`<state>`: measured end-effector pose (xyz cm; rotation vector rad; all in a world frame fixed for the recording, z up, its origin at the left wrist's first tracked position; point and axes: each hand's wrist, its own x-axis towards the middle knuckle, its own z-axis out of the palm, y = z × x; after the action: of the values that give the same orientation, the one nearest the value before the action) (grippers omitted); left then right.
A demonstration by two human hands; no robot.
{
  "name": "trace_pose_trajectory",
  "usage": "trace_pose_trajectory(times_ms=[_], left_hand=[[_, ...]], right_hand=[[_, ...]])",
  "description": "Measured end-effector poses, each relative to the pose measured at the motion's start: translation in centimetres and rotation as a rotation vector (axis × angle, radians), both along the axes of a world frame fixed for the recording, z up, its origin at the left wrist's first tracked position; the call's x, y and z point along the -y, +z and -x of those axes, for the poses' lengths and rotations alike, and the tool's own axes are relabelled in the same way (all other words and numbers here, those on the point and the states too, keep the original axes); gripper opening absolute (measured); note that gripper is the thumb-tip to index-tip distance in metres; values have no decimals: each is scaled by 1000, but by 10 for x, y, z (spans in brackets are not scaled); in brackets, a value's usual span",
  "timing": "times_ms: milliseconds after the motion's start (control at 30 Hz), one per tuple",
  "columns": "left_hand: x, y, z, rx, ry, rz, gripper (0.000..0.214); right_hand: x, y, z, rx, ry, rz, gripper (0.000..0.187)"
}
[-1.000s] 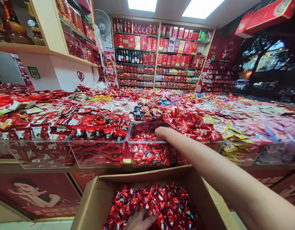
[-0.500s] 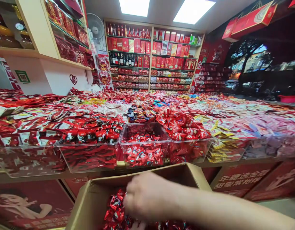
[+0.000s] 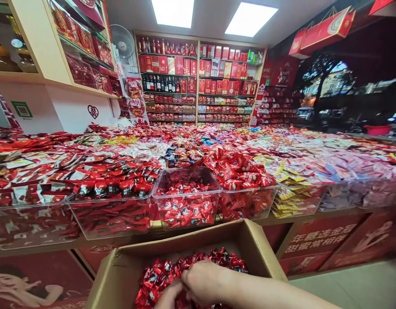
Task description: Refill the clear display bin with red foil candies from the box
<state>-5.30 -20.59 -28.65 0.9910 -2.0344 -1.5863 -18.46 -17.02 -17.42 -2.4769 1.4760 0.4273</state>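
Note:
Both my hands are inside an open cardboard box (image 3: 264,251) that holds a heap of small red foil-wrapped candies (image 3: 156,274). My right hand (image 3: 204,279) reaches in from the right, its fingers curled down into the heap; whatever they close on is hidden. Close beside it, at the lower edge of the picture, my left hand (image 3: 171,295) shows only in part. Its fingers point toward the right hand and their tips are out of sight. Just beyond the box stands a clear plastic bin (image 3: 187,196), partly filled with red wrapped candies.
Neighbouring clear bins (image 3: 111,219) hold heaped packets, with yellow packets (image 3: 294,197) farther right. Behind them a wide display of wrapped sweets (image 3: 198,137) reaches back to shelves of bottles and red boxes (image 3: 169,64). Printed red panels (image 3: 317,244) front the counter.
My right hand has gone down from above the box's far rim into the candies. More of my left hand shows beside it. The view has shifted slightly.

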Motion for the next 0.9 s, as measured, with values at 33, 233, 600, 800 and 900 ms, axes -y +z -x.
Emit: trace_pose_trajectory(times_ms=[33,233,600,800,900], left_hand=[[2,6,-1,-109,65,-33,20],[-3,42,-6,-583,365,-666,16],[-6,72,-15,-723,323,-719,33],[-1,70,-18,-756,368,-739,13],[-1,70,-18,-718,338,-687,11]], right_hand=[[-1,1,1,71,-32,55,26],[-1,-3,14,597,-274,141,45],[-2,-1,15,966,-354,24,36],[-2,-1,15,1100,-461,52,26],[1,2,14,1333,-543,-59,25]])
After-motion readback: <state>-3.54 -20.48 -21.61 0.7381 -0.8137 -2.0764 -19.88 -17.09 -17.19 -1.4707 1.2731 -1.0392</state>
